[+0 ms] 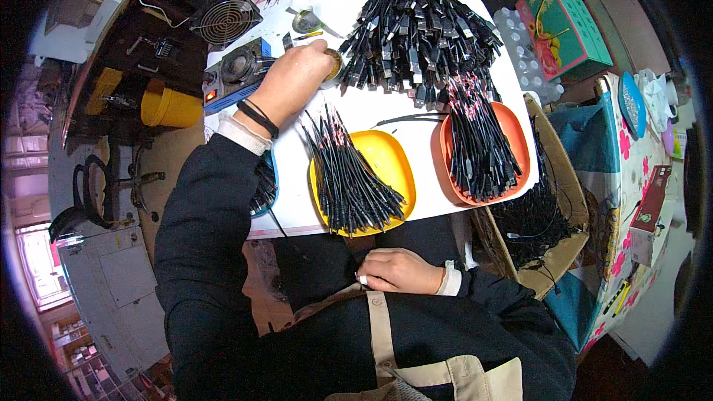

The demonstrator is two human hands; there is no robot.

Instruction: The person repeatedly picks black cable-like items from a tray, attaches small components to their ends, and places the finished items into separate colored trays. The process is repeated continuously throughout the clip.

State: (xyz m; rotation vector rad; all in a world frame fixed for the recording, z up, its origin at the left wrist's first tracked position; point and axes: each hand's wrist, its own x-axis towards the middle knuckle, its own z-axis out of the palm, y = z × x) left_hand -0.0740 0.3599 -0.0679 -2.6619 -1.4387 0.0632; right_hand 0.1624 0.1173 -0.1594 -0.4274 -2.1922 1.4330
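Note:
My left hand (pixel 297 78), a dark band round its wrist, is over the left part of the white table. Its fingers are closed, and whatever they grip is hidden. A small round tin (pixel 335 65) shows right beside the fingers. To the hand's left stands a blue and black box (pixel 239 68) with a lit red switch and a round top. Below it, black cables with stripped reddish ends (pixel 349 171) lie in a yellow tray (pixel 399 160). My right hand (pixel 405 271) rests on my lap, fingers loosely curled, with something white at one fingertip.
A big heap of black USB cables (pixel 416 37) covers the table's far side. An orange tray (pixel 522 150) holds another cable bundle. On the right are a cardboard box (pixel 568 204) of cables and a green carton (pixel 572 30). A fan (pixel 225 24) and yellow bucket (pixel 174 106) stand left.

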